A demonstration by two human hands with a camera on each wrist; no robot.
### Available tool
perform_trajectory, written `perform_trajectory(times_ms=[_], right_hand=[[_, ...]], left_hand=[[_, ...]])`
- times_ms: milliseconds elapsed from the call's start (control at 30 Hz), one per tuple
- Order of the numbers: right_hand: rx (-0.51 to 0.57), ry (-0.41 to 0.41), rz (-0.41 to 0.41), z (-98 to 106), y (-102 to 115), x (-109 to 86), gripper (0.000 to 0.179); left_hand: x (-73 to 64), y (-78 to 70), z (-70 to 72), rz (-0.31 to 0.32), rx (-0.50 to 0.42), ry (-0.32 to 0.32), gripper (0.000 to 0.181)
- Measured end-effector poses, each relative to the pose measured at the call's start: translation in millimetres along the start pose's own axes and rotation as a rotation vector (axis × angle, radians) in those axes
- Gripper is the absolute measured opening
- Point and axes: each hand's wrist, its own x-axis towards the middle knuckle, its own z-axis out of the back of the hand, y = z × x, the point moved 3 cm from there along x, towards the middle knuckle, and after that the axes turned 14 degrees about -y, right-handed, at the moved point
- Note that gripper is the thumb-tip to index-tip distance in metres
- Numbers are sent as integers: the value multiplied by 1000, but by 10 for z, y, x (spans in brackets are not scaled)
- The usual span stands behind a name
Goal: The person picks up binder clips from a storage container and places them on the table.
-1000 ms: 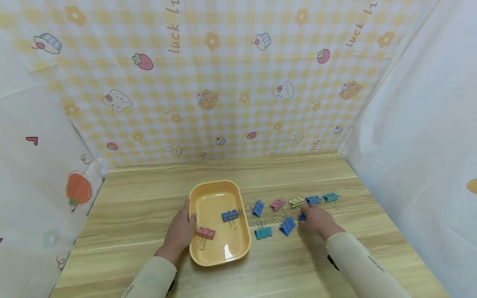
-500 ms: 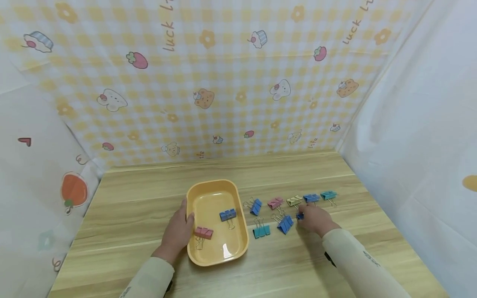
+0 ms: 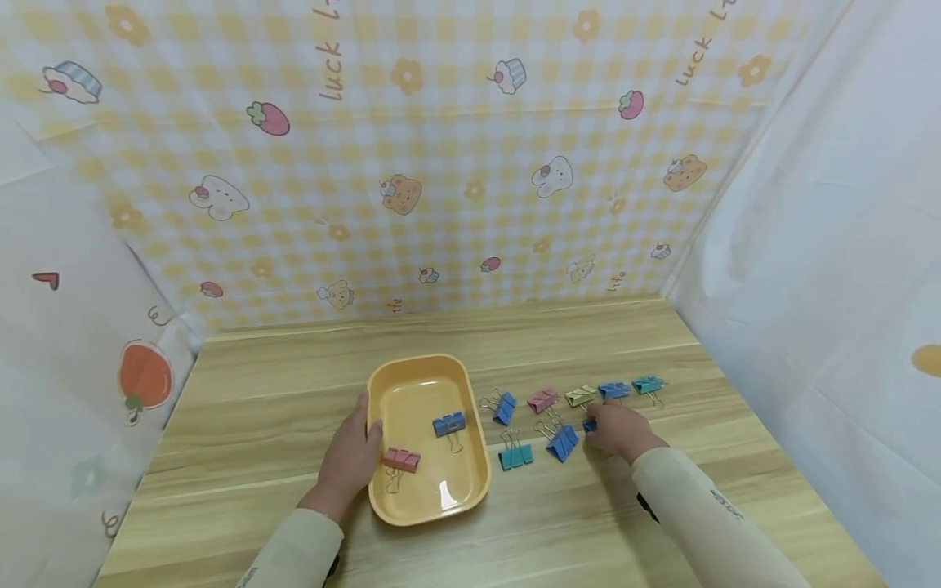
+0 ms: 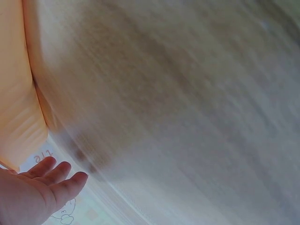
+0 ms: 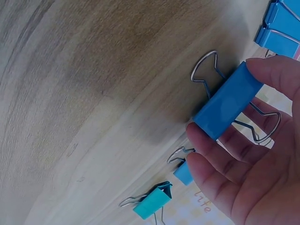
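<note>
My left hand (image 3: 349,459) holds the left wall of a yellow tray (image 3: 426,482), its thumb over the rim. In the left wrist view, several fingers stretch past the tray's outer wall (image 4: 16,84). Inside the tray lie a pink binder clip (image 3: 402,460) and a blue one (image 3: 449,423). At the right, my right hand (image 3: 623,433) pinches a blue binder clip (image 5: 228,101) between thumb and fingertips, low over the table. From the head, most of this clip is hidden by the fingers. Its two wire handles stick out on opposite sides in the right wrist view.
Around the right hand lie more binder clips: blue (image 3: 562,442), teal (image 3: 515,456), another blue (image 3: 504,407), pink (image 3: 543,400), yellow (image 3: 581,396), a far blue (image 3: 613,389) and a far teal (image 3: 648,385). A checked cloth (image 3: 470,163) hangs behind the wooden table (image 3: 294,367).
The head view has shifted slightly, so everything sits a little further left. The left hand stays at the tray. My right hand remains at the blue binder clip with hardly any movement.
</note>
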Motion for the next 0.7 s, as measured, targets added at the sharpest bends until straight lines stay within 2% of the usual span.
perform_trajectory(times_ms=[267, 700], right_hand=[[-13, 7, -4, -30, 8, 21, 25], [-35, 4, 9, -60, 15, 38, 28]], left_hand=[[5, 11, -15, -12, -2, -6, 63], [5, 19, -16, 11, 8, 17, 63]])
